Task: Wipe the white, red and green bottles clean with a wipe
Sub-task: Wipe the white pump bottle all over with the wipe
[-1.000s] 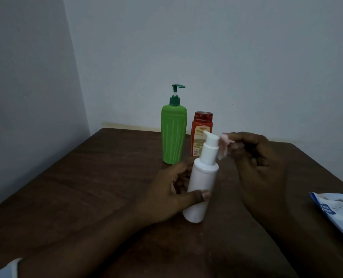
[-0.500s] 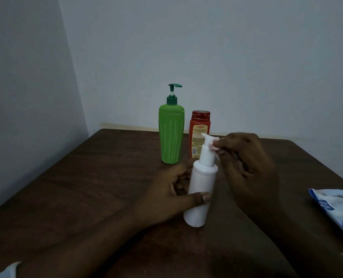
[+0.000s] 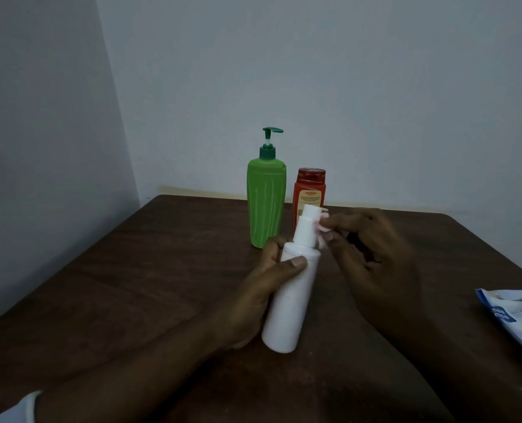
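Observation:
My left hand (image 3: pixel 262 288) grips a white pump bottle (image 3: pixel 293 300) around its upper body, holding it tilted over the table's middle. My right hand (image 3: pixel 372 254) pinches a small pale wipe (image 3: pixel 323 229) against the right side of the bottle's neck, just below the pump head. Behind them a tall green pump bottle (image 3: pixel 266 203) stands upright. A shorter red bottle (image 3: pixel 310 190) with a red cap and an orange label stands to its right, its lower part hidden by the white pump.
The dark brown wooden table (image 3: pixel 149 279) sits in a corner of pale walls. A blue and white wipes packet (image 3: pixel 519 319) lies at the table's right edge, partly cut off by the frame.
My left hand has slid up the white bottle and lifted it closer and more tilted. The wipe in my right hand has moved from the pump head down to the neck.

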Motion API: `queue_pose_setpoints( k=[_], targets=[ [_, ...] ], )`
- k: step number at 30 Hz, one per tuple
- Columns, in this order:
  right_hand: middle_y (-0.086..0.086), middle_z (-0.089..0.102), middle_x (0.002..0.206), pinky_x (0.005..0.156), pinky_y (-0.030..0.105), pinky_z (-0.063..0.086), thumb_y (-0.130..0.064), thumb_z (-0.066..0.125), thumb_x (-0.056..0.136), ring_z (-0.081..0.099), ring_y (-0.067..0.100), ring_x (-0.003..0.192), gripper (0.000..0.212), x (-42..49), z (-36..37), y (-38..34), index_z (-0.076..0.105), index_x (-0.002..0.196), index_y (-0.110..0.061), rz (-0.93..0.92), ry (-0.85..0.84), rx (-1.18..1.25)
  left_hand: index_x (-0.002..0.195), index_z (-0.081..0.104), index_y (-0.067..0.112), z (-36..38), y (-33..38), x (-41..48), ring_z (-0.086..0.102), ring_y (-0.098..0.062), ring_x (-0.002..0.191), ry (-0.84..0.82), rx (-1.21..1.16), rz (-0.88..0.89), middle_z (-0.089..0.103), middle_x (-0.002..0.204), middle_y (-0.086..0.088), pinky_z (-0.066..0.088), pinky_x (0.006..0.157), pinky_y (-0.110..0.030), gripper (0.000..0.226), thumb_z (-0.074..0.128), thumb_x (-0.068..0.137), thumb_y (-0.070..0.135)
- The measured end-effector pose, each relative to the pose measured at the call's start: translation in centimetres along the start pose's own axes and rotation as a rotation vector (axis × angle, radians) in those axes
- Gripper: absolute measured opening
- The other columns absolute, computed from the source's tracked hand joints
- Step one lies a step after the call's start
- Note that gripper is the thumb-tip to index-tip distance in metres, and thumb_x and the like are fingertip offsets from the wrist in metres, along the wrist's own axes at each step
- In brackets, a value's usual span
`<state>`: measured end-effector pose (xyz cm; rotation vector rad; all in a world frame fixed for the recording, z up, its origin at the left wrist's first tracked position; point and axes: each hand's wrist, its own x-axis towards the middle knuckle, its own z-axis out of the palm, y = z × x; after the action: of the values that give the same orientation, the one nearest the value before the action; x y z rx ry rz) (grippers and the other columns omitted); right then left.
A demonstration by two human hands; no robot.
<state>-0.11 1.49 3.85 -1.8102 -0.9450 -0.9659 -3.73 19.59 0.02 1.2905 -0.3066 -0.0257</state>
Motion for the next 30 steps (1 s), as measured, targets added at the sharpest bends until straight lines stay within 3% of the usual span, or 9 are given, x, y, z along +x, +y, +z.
queue_pose_setpoints(
  k=[5,7,11,17,21,23,25,28,30],
  targets=[
    [0.001,0.065,0.109,0.085,0.016,0.051,-0.003,0.066,0.090,0.064,0.005,0.103,0.024,-0.22,0.10,-0.21,0.068,0.110,-0.017,0.031,0.067,0.029,0.124,0.060,0.036,0.34,0.15,-0.48,0.068,-0.018,0.095,-0.041,0.085,-0.026,0.069,0.110,0.001,0.058,0.080,-0.037,0.040,0.068,0.090,0.053],
    [0.000,0.065,0.106,0.082,0.019,0.053,-0.007,0.066,0.090,0.065,0.008,0.100,0.022,-0.26,0.12,-0.27,0.069,0.107,-0.020,0.041,0.021,0.085,0.124,0.064,0.032,0.36,0.50,-0.55,0.068,-0.019,0.090,-0.036,0.020,-0.034,0.070,0.107,-0.002,0.058,0.073,-0.036,0.038,0.066,0.091,0.051],
    [-0.004,0.065,0.105,0.079,0.020,0.052,-0.002,0.070,0.087,0.064,0.008,0.096,0.024,-0.19,0.04,0.12,0.071,0.105,-0.019,0.013,-0.075,0.038,0.121,0.072,0.032,-0.13,0.72,-0.34,0.071,-0.026,0.088,-0.026,-0.093,-0.111,0.074,0.105,-0.011,0.059,0.075,-0.043,0.046,0.071,0.081,0.055],
    [0.002,0.067,0.111,0.088,0.022,0.054,-0.001,0.068,0.090,0.065,0.010,0.106,0.023,-0.65,0.25,-0.08,0.071,0.112,-0.009,0.056,0.111,0.014,0.121,0.073,0.025,0.00,0.58,-0.51,0.074,-0.026,0.086,-0.111,-0.155,-0.146,0.075,0.104,-0.011,0.061,0.074,-0.041,0.047,0.067,0.087,0.056],
    [-0.001,0.069,0.111,0.089,0.028,0.056,-0.002,0.069,0.090,0.065,0.007,0.106,0.025,-0.82,0.53,-0.12,0.073,0.111,-0.013,0.033,-0.071,0.028,0.128,0.062,0.010,-0.14,0.53,-0.50,0.070,-0.025,0.074,-0.058,-0.186,-0.232,0.069,0.093,-0.014,0.060,0.063,-0.037,0.071,0.072,0.082,0.064],
    [-0.003,0.069,0.110,0.088,0.028,0.056,-0.002,0.069,0.089,0.064,0.004,0.105,0.026,-0.73,0.63,-0.03,0.073,0.111,-0.016,0.035,-0.107,0.002,0.129,0.061,0.024,-0.08,0.51,-0.64,0.069,-0.024,0.070,-0.044,-0.140,-0.212,0.069,0.089,-0.012,0.059,0.060,-0.036,0.063,0.075,0.078,0.058],
    [-0.001,0.069,0.112,0.089,0.025,0.056,0.000,0.069,0.089,0.064,0.003,0.106,0.027,-0.67,0.66,-0.04,0.072,0.112,-0.014,0.043,-0.016,0.007,0.127,0.059,0.040,0.10,0.51,-0.76,0.069,-0.024,0.072,-0.054,-0.090,-0.172,0.071,0.090,-0.008,0.059,0.059,-0.037,0.053,0.078,0.078,0.049],
    [0.001,0.069,0.112,0.090,0.023,0.054,0.003,0.069,0.089,0.066,0.007,0.107,0.026,-0.83,0.69,-0.09,0.072,0.113,-0.008,0.025,0.114,0.011,0.133,0.054,0.037,0.29,0.60,-0.70,0.070,-0.024,0.076,-0.093,-0.103,-0.168,0.072,0.094,-0.006,0.060,0.061,-0.038,0.056,0.077,0.083,0.042],
    [0.001,0.070,0.113,0.091,0.023,0.053,0.003,0.069,0.089,0.066,0.009,0.108,0.025,-0.93,0.53,0.05,0.073,0.111,-0.008,0.015,0.097,0.025,0.131,0.061,0.032,0.26,0.72,-0.67,0.071,-0.027,0.082,-0.113,-0.156,-0.152,0.072,0.100,-0.009,0.061,0.066,-0.041,0.044,0.074,0.089,0.037]
  ],
)
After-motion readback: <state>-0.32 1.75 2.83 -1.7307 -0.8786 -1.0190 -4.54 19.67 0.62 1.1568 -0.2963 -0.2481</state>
